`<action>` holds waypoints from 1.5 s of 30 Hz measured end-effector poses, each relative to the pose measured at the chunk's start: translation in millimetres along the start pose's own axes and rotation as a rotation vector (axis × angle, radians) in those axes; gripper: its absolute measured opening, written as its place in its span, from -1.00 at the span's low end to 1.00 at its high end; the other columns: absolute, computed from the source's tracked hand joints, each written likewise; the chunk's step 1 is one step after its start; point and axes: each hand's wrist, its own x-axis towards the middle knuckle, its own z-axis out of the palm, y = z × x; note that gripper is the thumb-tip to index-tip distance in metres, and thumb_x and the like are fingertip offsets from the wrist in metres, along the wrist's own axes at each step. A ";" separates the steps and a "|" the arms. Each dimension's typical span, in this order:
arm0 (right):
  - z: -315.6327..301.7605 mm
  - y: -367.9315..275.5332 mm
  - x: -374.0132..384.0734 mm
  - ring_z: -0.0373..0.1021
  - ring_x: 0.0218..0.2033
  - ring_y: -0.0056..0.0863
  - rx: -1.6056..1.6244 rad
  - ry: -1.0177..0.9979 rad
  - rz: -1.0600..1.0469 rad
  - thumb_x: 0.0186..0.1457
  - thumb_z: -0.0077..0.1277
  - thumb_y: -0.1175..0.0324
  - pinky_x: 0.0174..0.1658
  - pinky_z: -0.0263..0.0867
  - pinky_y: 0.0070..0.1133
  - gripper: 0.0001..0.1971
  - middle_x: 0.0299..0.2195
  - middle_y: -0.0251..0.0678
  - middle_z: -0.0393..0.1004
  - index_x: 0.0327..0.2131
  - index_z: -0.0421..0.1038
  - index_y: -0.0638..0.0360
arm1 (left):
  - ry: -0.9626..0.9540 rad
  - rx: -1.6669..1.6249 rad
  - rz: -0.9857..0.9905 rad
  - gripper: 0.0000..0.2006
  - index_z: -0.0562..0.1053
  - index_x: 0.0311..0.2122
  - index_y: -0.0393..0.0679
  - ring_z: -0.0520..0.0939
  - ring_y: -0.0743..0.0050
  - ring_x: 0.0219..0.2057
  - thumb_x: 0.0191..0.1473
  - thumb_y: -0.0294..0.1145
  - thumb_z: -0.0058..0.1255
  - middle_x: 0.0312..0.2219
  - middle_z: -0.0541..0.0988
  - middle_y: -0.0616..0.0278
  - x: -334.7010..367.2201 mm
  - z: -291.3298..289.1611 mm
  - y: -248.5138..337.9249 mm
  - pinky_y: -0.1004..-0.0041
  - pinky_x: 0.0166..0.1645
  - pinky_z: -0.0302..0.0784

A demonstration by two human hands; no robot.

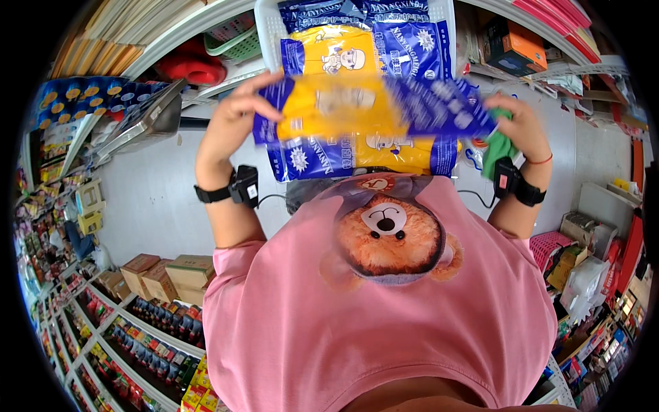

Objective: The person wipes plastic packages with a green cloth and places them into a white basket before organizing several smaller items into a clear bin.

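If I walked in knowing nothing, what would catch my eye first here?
Probably the blue-and-yellow packet, blurred, held up at the top centre between the left hand and the right hand, in front of a stack of similar packets. Next comes the pink shirt with its bear picture filling the lower middle. The right hand also holds something green, and black bands sit on both wrists.

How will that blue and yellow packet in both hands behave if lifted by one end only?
Likely floppy: the packet is a thin plastic pouch, held at both ends by the left hand and right hand. Probably light and somewhat slippery, since the film looks glossy.
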 end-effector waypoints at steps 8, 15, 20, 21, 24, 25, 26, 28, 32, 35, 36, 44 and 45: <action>22.8 5.5 21.2 0.40 -0.10 -0.42 -0.115 0.082 0.113 0.14 0.00 0.15 0.00 0.25 -0.53 -0.63 -0.13 -0.22 0.51 -0.07 0.46 0.17 | 0.170 0.333 -0.103 -0.74 0.55 -0.14 -0.13 0.50 0.06 0.00 0.04 -0.59 -0.04 -0.03 0.51 0.02 -4.8 13.5 -1.6 0.30 0.08 0.37; 38.8 8.3 56.3 0.42 -0.18 -0.55 -0.110 -0.225 -0.018 0.10 0.12 0.32 -0.07 0.33 -0.59 -0.69 -0.22 -0.22 0.55 -0.12 0.47 0.30 | -0.106 0.639 -0.238 -0.71 0.48 -0.03 0.00 0.45 0.19 0.04 0.11 -0.30 0.01 -0.12 0.54 0.21 23.1 57.6 14.0 -0.21 0.23 -0.12; 30.1 -4.6 26.4 0.46 -0.22 -0.26 -0.071 -0.169 -0.024 0.06 0.11 0.20 -0.13 0.33 -0.47 -0.67 -0.28 -0.17 0.56 -0.21 0.51 0.28 | -0.141 0.542 -0.202 -0.74 0.50 -0.09 -0.11 0.48 0.15 0.02 0.11 -0.31 0.03 -0.11 0.54 0.15 26.7 40.4 16.3 0.10 0.19 0.19; 27.1 -6.0 23.3 0.48 -0.25 -0.28 -0.101 -0.042 -0.027 0.07 0.10 0.21 -0.14 0.34 -0.47 -0.65 -0.31 -0.18 0.57 -0.17 0.50 0.29 | -0.108 0.506 -0.137 -0.73 0.49 -0.09 -0.13 0.49 0.13 0.00 0.11 -0.31 0.04 -0.11 0.54 0.13 32.1 36.1 13.4 0.18 0.17 0.26; 10.2 -36.2 23.2 0.41 -0.23 -0.56 0.145 0.123 0.255 0.08 0.11 0.37 -0.11 0.31 -0.63 -0.71 -0.26 -0.29 0.52 -0.13 0.46 0.27 | 0.037 0.530 -0.012 -0.72 0.48 -0.07 -0.16 0.51 0.07 -0.03 0.10 -0.35 0.05 -0.10 0.53 0.06 60.3 32.0 6.6 0.34 0.06 0.39; 10.4 -28.4 24.3 0.41 -0.21 -0.55 0.169 0.214 0.243 0.08 0.10 0.35 -0.10 0.30 -0.61 -0.70 -0.26 -0.28 0.52 -0.12 0.46 0.29 | 0.035 0.521 -0.051 -0.69 0.47 -0.07 -0.19 0.51 0.02 -0.05 0.07 -0.35 0.08 -0.08 0.52 0.00 72.4 29.9 5.7 0.28 0.06 0.40; 11.7 -31.1 28.6 0.41 -0.22 -0.54 0.077 0.232 0.100 0.08 0.10 0.34 -0.11 0.30 -0.61 -0.69 -0.26 -0.27 0.52 -0.12 0.45 0.30 | 0.025 0.593 -0.063 -0.66 0.46 -0.06 -0.21 0.51 0.01 -0.04 0.05 -0.34 0.10 -0.08 0.52 -0.01 84.5 28.3 -0.6 0.27 0.04 0.41; 15.4 -40.2 40.4 0.42 -0.22 -0.54 -0.109 0.272 -0.176 0.09 0.09 0.31 -0.13 0.30 -0.61 -0.67 -0.26 -0.25 0.53 -0.12 0.45 0.32 | -0.004 0.734 -0.081 -0.60 0.44 -0.04 -0.23 0.50 0.00 -0.04 0.00 -0.32 0.14 -0.08 0.51 -0.05 105.9 28.7 -21.6 0.26 0.02 0.42; 36.1 3.4 73.1 0.43 -0.10 -0.22 -0.164 0.271 0.081 0.04 0.09 0.09 -0.01 0.29 -0.46 -0.61 -0.19 -0.15 0.53 -0.18 0.51 0.20 | 0.023 0.866 -0.170 -0.50 0.41 -0.02 -0.24 0.53 -0.05 -0.10 -0.08 -0.28 0.22 -0.16 0.54 -0.07 127.8 36.9 -47.5 0.23 -0.05 0.46; 35.9 12.5 81.2 0.42 -0.09 -0.21 -0.181 0.202 0.142 0.04 0.10 0.08 0.00 0.28 -0.45 -0.60 -0.18 -0.12 0.53 -0.20 0.50 0.23 | 0.119 0.915 -0.208 -0.60 0.46 -0.16 -0.20 0.57 -0.07 -0.22 -0.14 -0.30 0.26 -0.27 0.58 0.00 130.6 40.5 -51.7 0.20 -0.15 0.48; 34.3 13.1 80.7 0.42 -0.10 -0.20 -0.154 0.185 0.144 0.04 0.11 0.08 0.00 0.27 -0.44 -0.60 -0.19 -0.10 0.52 -0.21 0.50 0.24 | 0.079 0.930 -0.187 -0.64 0.47 -0.20 -0.19 0.57 -0.07 -0.24 -0.14 -0.30 0.26 -0.28 0.58 0.02 132.1 40.9 -52.0 0.21 -0.18 0.48; 23.4 -16.0 65.3 0.41 -0.41 -0.46 -0.156 -0.019 0.039 0.04 0.12 -0.05 -0.27 0.32 -0.51 -0.47 -0.49 -0.19 0.51 -0.33 0.48 0.38 | 0.434 0.877 0.176 -0.85 0.49 -0.37 -0.06 0.37 -0.02 0.06 -0.07 -0.32 0.19 0.02 0.46 0.15 116.1 36.1 -14.8 0.08 0.11 0.21; 24.2 -19.9 59.3 0.41 -0.41 -0.46 -0.139 -0.053 0.029 0.04 0.12 -0.07 -0.27 0.32 -0.51 -0.45 -0.49 -0.19 0.51 -0.33 0.48 0.39 | 0.481 0.870 0.235 -0.86 0.49 -0.36 -0.07 0.36 -0.04 0.08 -0.06 -0.33 0.18 0.05 0.44 0.12 114.6 32.2 -13.5 0.09 0.13 0.20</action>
